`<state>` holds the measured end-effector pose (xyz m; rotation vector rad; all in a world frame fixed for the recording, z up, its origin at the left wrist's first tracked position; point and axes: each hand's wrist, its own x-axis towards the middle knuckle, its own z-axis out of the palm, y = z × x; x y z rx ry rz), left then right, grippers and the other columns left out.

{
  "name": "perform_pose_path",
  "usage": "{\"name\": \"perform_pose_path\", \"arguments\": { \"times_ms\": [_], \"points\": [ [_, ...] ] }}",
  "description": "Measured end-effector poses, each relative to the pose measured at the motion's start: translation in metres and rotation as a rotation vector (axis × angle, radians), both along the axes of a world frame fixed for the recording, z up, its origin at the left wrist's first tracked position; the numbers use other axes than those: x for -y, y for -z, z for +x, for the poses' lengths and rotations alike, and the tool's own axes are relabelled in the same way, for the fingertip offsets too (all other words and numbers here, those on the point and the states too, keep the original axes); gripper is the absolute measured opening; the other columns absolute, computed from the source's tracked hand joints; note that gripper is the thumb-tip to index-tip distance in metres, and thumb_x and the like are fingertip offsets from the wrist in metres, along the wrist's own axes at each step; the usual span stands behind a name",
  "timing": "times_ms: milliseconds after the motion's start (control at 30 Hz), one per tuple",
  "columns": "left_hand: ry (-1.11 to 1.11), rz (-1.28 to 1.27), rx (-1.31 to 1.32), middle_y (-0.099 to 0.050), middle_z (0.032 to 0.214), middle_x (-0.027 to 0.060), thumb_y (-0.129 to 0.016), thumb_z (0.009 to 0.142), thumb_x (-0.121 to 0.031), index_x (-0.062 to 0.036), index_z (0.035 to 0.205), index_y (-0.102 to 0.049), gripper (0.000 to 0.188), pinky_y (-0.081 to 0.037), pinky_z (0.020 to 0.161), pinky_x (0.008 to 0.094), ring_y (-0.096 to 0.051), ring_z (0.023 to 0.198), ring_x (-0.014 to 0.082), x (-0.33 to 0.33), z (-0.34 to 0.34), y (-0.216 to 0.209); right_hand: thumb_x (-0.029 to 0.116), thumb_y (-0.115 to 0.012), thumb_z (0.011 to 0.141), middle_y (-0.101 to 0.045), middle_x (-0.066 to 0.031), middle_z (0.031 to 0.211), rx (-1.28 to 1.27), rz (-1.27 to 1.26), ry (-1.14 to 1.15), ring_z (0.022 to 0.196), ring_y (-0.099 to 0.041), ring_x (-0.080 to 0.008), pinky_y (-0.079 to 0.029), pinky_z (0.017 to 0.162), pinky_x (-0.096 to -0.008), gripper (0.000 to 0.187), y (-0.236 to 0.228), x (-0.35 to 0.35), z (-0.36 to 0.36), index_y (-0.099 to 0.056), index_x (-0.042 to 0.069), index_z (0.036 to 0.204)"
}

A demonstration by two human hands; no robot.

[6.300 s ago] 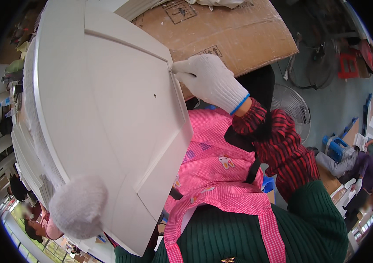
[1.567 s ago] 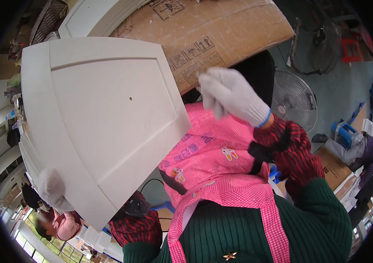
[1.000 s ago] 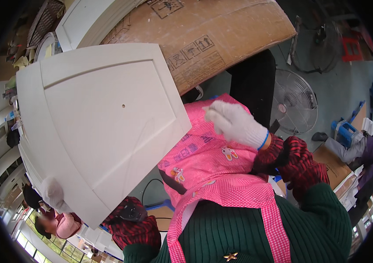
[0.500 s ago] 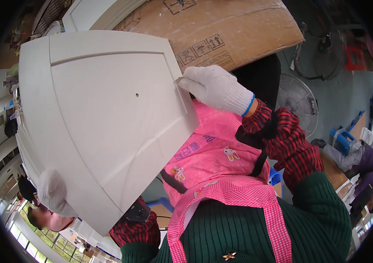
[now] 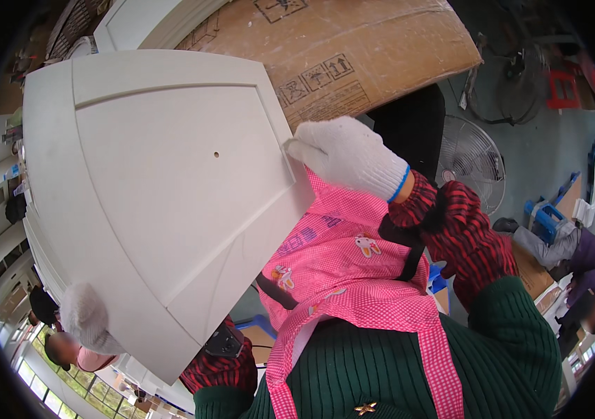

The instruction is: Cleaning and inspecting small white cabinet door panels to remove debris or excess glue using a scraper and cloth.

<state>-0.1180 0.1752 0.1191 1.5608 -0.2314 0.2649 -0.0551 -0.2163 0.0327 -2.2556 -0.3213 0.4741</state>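
Note:
A white cabinet door (image 5: 172, 181) with a recessed middle panel and one small hole stands tilted in front of me. My left hand (image 5: 88, 318), in a white knit glove, is closed round the door's lower left edge; its fingertips are partly hidden. At the door's right edge is my right hand (image 5: 350, 155), also gloved in white. Its thumb and fingers are pinched together against the frame's inner corner. Whatever those fingers hold is too small and covered to make out.
Behind the door lies a large cardboard box (image 5: 374, 49), with another white panel (image 5: 147, 24) beside it. A floor fan (image 5: 472, 167) stands at right, near a blue stool (image 5: 547, 220) and a bent-over person (image 5: 587, 262). Another person (image 5: 67, 349) is at lower left.
My right hand has slid slightly down along the door's right edge, fingers still pinched. The door has shifted a little to the left in view. My left hand keeps its hold.

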Motion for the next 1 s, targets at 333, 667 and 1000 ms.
{"name": "perform_pose_path", "arguments": {
  "times_ms": [333, 667, 1000],
  "points": [
    [-0.025, 0.037, -0.003, -0.057, 0.14, 0.0168, -0.054, 0.103, -0.023, 0.0051, 0.149, -0.039, 0.056, -0.048, 0.109, 0.0346, -0.057, 0.13, 0.0232, 0.005, 0.001, 0.005, 0.031, -0.054, 0.1, -0.072, -0.0168, 0.093, 0.074, -0.022, 0.015, 0.09, -0.07, -0.04, -0.056, 0.08, -0.0499, 0.028, -0.001, -0.001, -0.007, -0.071, 0.01, 0.102],
    [-0.031, 0.041, -0.002, -0.058, 0.138, 0.0171, -0.054, 0.102, -0.022, 0.0057, 0.148, -0.041, 0.055, -0.049, 0.107, 0.0344, -0.058, 0.128, 0.0231, 0.007, 0.0, 0.008, 0.032, -0.056, 0.099, -0.07, -0.0203, 0.09, -0.112, 0.001, 0.076, 0.088, -0.069, -0.0411, -0.055, 0.079, -0.0498, 0.031, -0.003, 0.006, -0.02, -0.07, 0.005, 0.096],
    [-0.036, 0.044, -0.003, -0.059, 0.136, 0.0174, -0.054, 0.102, -0.021, 0.0062, 0.146, -0.042, 0.053, -0.05, 0.106, 0.0343, -0.059, 0.126, 0.0231, 0.006, 0.002, 0.01, 0.031, -0.057, 0.1, -0.068, -0.0194, 0.079, 0.008, 0.045, -0.02, 0.077, -0.068, -0.0416, -0.055, 0.07, -0.0479, 0.028, 0.005, 0.003, -0.03, -0.07, 0.006, 0.092]
  ]
}}
